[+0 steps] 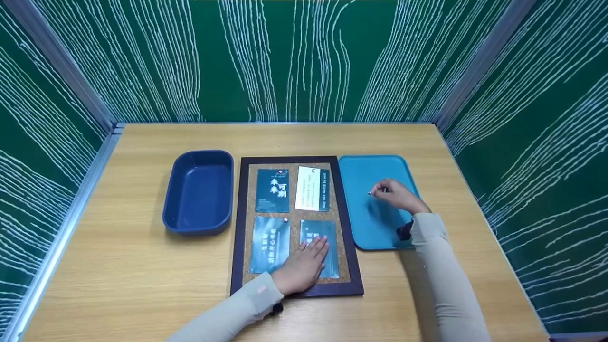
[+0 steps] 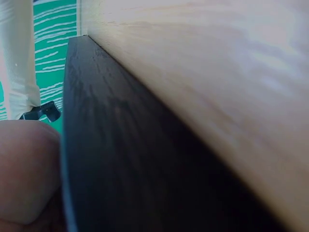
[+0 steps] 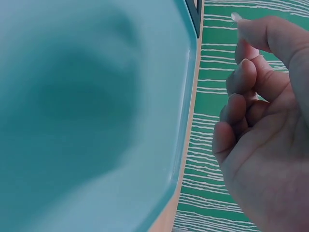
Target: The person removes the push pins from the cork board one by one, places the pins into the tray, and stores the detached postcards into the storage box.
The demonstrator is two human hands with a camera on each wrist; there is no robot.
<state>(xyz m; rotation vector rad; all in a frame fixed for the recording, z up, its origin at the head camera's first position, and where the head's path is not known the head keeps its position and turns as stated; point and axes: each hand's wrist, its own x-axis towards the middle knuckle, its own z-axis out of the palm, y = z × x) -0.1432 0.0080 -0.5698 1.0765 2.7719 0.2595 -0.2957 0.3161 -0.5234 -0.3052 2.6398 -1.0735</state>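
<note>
My left hand (image 1: 300,268) lies with its fingers straight over the lower right teal card (image 1: 330,259) on the framed corkboard (image 1: 295,190), covering part of it. In the left wrist view, the dark frame edge (image 2: 106,125) runs close beside that hand. Over the turquoise tray (image 1: 373,166), my right hand (image 1: 396,194) pinches a small pushpin (image 3: 235,17) between thumb and index finger; its other fingers are curled. Three more cards are on the cork: a dark teal one (image 1: 266,194), a white one (image 1: 308,190) and a blue one (image 1: 260,251), each with a small pin head near its top.
A deep blue bin (image 1: 197,190) stands left of the corkboard on the wooden table (image 1: 118,266). The tray lies close along the board's right side. Green panels (image 1: 323,61) with white wavy lines enclose the table at the back and both sides.
</note>
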